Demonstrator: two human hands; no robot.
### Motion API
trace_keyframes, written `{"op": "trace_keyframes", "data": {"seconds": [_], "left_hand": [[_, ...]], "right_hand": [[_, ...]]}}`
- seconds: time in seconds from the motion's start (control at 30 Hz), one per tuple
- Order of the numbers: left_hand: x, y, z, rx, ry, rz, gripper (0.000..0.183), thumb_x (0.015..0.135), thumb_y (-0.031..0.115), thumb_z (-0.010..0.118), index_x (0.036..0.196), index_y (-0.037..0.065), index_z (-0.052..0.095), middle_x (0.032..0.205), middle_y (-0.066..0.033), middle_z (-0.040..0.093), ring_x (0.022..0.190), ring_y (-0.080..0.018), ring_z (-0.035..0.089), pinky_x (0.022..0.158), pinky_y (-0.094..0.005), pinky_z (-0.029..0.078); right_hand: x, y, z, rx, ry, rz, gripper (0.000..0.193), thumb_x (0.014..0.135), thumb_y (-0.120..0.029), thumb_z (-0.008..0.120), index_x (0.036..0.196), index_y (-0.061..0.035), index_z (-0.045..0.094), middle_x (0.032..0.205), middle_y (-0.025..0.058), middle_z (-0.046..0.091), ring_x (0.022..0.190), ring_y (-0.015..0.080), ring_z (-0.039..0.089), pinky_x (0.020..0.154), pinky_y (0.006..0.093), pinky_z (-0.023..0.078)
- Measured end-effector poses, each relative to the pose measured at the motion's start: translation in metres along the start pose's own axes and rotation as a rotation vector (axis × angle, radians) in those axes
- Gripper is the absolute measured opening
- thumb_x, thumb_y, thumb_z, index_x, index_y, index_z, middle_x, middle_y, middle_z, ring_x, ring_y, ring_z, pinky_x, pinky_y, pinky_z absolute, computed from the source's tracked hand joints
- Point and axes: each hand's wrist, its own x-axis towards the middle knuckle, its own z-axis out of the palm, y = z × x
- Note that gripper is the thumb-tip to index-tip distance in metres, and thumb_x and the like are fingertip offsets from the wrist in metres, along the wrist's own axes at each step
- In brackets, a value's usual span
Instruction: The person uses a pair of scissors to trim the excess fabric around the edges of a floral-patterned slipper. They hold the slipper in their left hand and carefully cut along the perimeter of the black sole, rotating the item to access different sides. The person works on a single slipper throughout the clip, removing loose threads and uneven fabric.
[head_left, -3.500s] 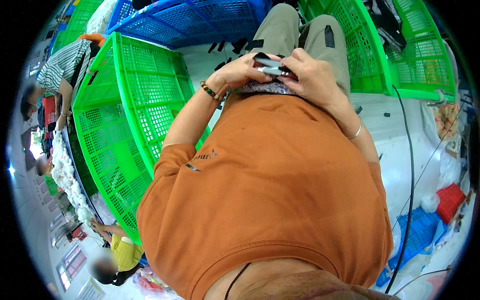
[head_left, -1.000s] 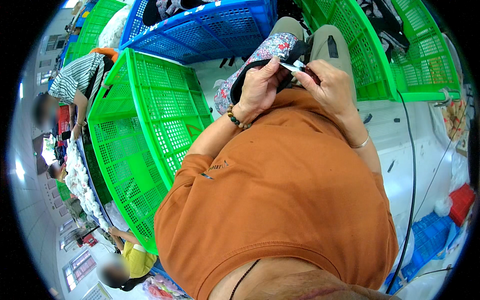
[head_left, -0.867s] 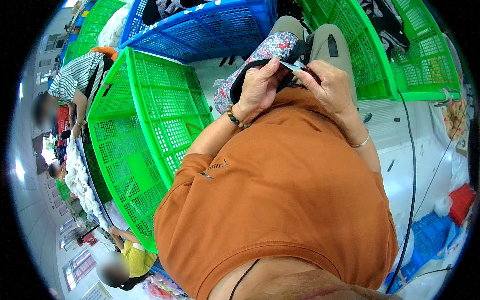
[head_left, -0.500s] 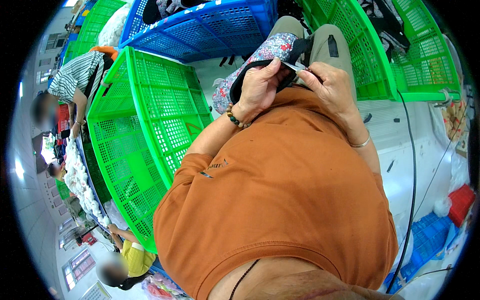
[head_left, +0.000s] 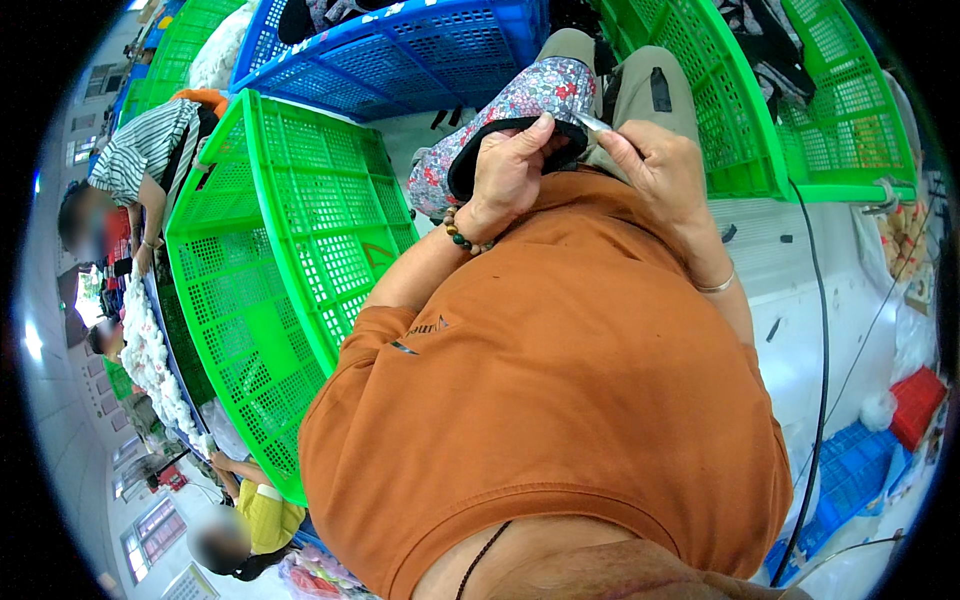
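Note:
A flower-printed fabric piece (head_left: pixel 545 88) in grey, red and white, with thick black edging around its opening, lies over my lap. My left hand (head_left: pixel 505 172) is closed on its black edge, thumb on top and the other fingers partly inside the opening. Close to that edge, my right hand (head_left: pixel 660 172) pinches a small pointed metal tool (head_left: pixel 592 122). Its silvery tip points toward the fabric and my left thumb. Most of the tool is hidden in my fingers, so I cannot tell its exact kind.
Green plastic crates stand at my left (head_left: pixel 330 215) and right (head_left: pixel 720 110); the right one holds dark patterned fabric. A blue crate (head_left: pixel 400 65) is ahead. A black cable (head_left: pixel 822 300) hangs at the right. At the far left, people work beside white fluffy material (head_left: pixel 150 350).
The fabric piece has turned, showing more of its printed side and black rim. The metal tool's tip has come away from my left thumb, slightly up and right.

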Motion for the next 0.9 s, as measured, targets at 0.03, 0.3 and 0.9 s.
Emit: {"op": "trace_keyframes", "data": {"seconds": [0.03,0.3,0.9], "left_hand": [[0.0,0.001,0.002,-0.003,0.007,0.011,0.017,0.089,0.013,0.059,0.095,-0.003,0.063,0.097,-0.0103,0.065,0.086,-0.0184,0.061,0.082,-0.0335,0.048],[0.002,0.003,0.004,0.003,-0.002,0.026,0.016,0.09,0.013,0.058,0.096,-0.001,0.063,0.098,-0.0069,0.064,0.089,-0.017,0.06,0.083,-0.0349,0.048],[0.014,0.025,0.003,-0.286,0.134,-0.172,0.034,0.096,0.019,0.042,0.122,-0.002,0.046,0.125,-0.0146,0.053,0.118,-0.0288,0.049,0.106,-0.0465,0.033]], "right_hand": [[0.0,0.003,0.0,0.012,0.031,0.037,0.035,0.086,-0.037,0.059,0.067,-0.0071,0.058,0.061,0.0106,0.054,0.053,0.0301,0.053,0.047,0.0377,0.039],[-0.001,0.01,-0.009,0.064,0.106,0.025,0.035,0.087,-0.037,0.058,0.074,-0.0047,0.059,0.066,0.0109,0.055,0.055,0.029,0.053,0.047,0.0361,0.04],[0.007,0.017,0.037,-0.185,0.285,-0.434,0.04,0.078,-0.048,0.064,0.082,-0.0091,0.054,0.069,0.0039,0.05,0.052,0.0195,0.054,0.045,0.0294,0.042]]}}
